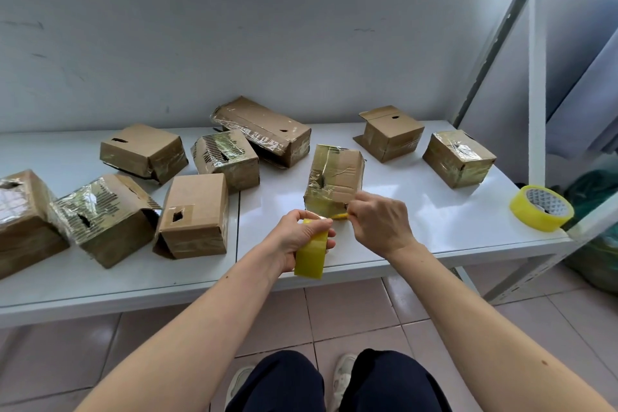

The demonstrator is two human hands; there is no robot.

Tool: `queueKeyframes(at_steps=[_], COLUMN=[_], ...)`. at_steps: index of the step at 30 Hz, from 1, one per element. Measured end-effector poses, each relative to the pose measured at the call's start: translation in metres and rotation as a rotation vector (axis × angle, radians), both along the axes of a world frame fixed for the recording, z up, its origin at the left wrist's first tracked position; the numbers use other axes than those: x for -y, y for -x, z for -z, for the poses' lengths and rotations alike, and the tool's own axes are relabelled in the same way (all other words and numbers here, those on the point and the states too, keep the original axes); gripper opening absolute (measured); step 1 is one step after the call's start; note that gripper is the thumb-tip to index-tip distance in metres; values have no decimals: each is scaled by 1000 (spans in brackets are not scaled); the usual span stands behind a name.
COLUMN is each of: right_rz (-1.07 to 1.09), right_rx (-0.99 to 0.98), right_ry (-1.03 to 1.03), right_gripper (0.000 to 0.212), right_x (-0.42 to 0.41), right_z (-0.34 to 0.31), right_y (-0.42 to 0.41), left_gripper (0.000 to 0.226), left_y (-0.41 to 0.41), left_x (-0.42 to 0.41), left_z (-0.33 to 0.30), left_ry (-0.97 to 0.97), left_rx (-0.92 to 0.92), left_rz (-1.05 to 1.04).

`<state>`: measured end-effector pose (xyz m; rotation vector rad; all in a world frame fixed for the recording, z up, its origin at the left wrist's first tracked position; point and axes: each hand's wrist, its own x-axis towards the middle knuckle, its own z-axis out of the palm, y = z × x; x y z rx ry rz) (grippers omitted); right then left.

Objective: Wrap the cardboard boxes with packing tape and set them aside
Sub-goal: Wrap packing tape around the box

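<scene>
Now we hold a yellow tape roll [311, 252] in our left hand [297, 241], fingers curled round it, just over the shelf's [418, 211] front edge. Our right hand [379, 222] pinches the tape's free end [339, 216], touching the near bottom corner of the box [336, 177] that stands before us, partly taped. Bare white surface lies to the right of this box and in front of it. Behind it a long box [264, 130] leans on another; two more boxes [424, 144] sit at the back right. Five boxes [133, 197] crowd the left side, close together. A second roll [541, 212] rests near the right front corner, by the rack's upright [536, 77]. We can read no writing.
</scene>
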<state>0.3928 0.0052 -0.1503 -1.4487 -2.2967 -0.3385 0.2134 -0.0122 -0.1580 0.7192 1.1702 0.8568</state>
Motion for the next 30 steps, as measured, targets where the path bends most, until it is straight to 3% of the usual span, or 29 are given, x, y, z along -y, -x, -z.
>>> queueKeyframes(at_steps=[2, 5, 8, 11, 13, 17, 22, 25, 30], right_rz=[23, 111, 216, 218, 226, 148, -14, -23, -69], right_rx=[24, -105, -216, -124, -132, -366, -225, -249, -334], right_ry=[63, 146, 289, 421, 358, -1, 278, 276, 211], right_gripper=[18, 9, 12, 19, 20, 27, 51, 52, 57], right_x=[0, 1, -2, -10, -15, -27, -61, -67, -67], right_z=[12, 20, 28, 41, 41, 18, 9, 18, 31], right_y=[-5, -18, -30, -35, -32, -4, 30, 30, 25], left_gripper=[38, 40, 42, 42, 42, 42, 41, 35, 2], left_y=[1, 2, 3, 3, 4, 5, 7, 9, 20], left_x=[2, 2, 2, 3, 3, 3, 3, 3, 10], left_z=[1, 4, 4, 3, 3, 0, -1, -6, -15], left_ry=[-1, -3, -8, -5, -1, -1, 20, 38, 110], left_rx=[8, 33, 21, 31, 33, 29, 54, 76, 25], left_rz=[9, 6, 10, 9, 14, 22, 17, 2, 79])
